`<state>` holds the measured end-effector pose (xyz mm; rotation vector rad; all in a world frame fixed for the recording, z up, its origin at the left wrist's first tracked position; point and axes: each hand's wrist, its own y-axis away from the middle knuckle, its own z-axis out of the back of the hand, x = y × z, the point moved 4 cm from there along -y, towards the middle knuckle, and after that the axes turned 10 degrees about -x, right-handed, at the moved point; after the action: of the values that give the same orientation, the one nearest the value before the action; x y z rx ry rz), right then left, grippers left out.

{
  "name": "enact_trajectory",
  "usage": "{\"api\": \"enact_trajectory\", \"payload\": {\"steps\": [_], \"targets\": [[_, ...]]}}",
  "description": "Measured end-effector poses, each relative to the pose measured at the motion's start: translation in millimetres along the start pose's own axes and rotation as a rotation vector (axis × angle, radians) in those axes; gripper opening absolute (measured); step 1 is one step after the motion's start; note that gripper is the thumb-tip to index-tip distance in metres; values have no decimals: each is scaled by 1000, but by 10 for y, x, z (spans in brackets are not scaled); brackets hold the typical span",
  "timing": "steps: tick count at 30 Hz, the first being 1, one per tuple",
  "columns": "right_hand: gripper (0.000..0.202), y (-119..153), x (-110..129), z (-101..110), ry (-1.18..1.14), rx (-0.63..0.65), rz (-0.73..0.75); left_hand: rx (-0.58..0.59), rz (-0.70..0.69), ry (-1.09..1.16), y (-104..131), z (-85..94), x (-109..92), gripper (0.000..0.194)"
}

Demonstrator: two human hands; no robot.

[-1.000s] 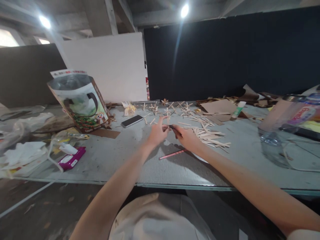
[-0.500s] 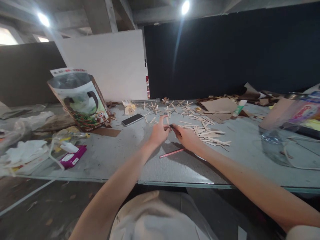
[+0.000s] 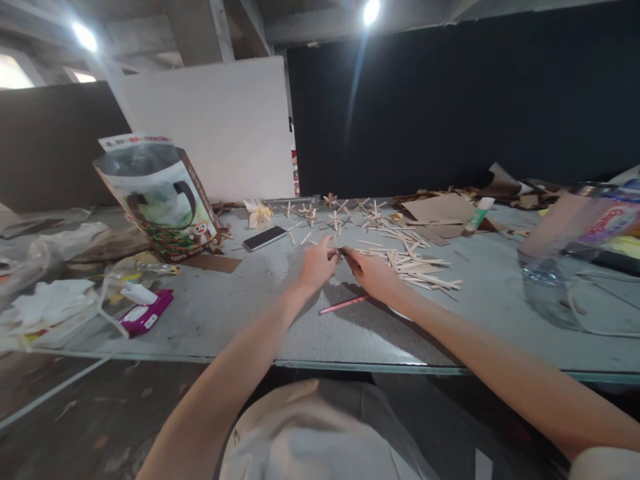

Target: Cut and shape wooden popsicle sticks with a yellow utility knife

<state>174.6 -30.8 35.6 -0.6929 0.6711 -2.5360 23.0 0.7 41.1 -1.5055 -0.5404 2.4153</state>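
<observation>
My left hand (image 3: 319, 264) is closed in a pinch above the middle of the table, its index finger raised and bent. A thin pale wooden stick (image 3: 337, 242) seems to stand at its fingertips, small and partly hidden. Right up against it, my right hand (image 3: 374, 275) is closed too, fingertips together around something small and dark that I cannot make out. A pink pencil (image 3: 343, 305) lies on the table below my hands. Beside my right hand spreads a pile of loose wooden sticks (image 3: 423, 272). Beyond both hands are several star-like shapes of crossed sticks (image 3: 336, 219).
A phone (image 3: 265, 238) lies left of my hands, and a printed bag (image 3: 160, 200) stands farther left. Near the left edge is a purple tissue pack (image 3: 147, 313). Cardboard pieces (image 3: 440, 210) and a glue stick (image 3: 480, 215) are at back right, a clear plastic container (image 3: 545, 267) at right.
The hands stay almost in place, with a slight shift at the fingertips. The stick at my left fingers shows less than before. The view has tilted slightly.
</observation>
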Motion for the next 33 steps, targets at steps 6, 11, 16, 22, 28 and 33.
{"api": "enact_trajectory", "payload": {"steps": [6,11,16,22,28,33], "targets": [[35,-2,-32,-13,-123,-73,49,-18,98,263,-26,-29,78,50],[30,-31,-35,17,-251,-104,47,-28,45,267,-22,3,61,48],[30,-57,-9,50,-436,-42,-52,-32,20,237,-10,21,25,45],[37,-15,-5,16,-766,106,-332,-37,34,257,-12,15,27,40],[45,-16,-15,-9,-1006,173,-485,-38,51,297,-43,-1,55,39],[47,-34,-30,10,-939,144,-422,-45,34,313,-56,-2,52,40]]}}
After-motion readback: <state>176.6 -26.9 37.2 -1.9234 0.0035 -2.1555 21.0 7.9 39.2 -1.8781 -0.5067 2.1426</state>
